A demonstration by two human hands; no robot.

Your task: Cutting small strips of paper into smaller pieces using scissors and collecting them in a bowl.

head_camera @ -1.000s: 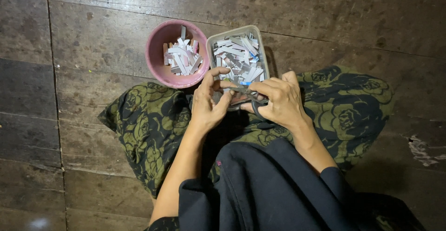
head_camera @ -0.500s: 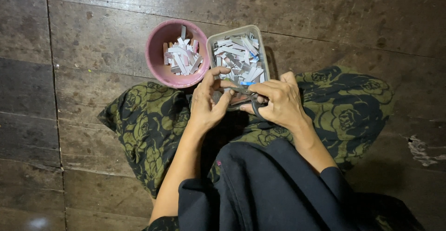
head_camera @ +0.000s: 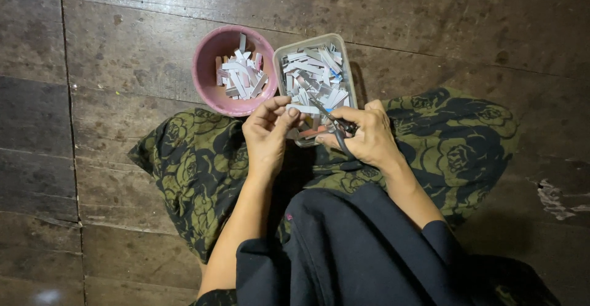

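My left hand (head_camera: 267, 135) pinches a small white strip (head_camera: 302, 108) between thumb and fingers, over the near end of a clear rectangular tub (head_camera: 342, 54). My right hand (head_camera: 367, 135) grips dark scissors (head_camera: 332, 120) whose blades point up-left toward the strip. The tub holds several white and bluish cut strips (head_camera: 313, 75). To its left stands a round pink bowl (head_camera: 208, 66) with several similar white pieces (head_camera: 241, 75).
A green and black flower-patterned cloth (head_camera: 184, 170) lies on the dark wooden plank floor (head_camera: 92, 47) under my hands and both containers' near edges. My dark-clothed lap (head_camera: 350, 250) fills the lower middle. Pale scraps (head_camera: 553, 195) lie at the right edge.
Both hands stay over the tub's near end. The scissors and the strip have shifted only slightly; the containers have not moved.
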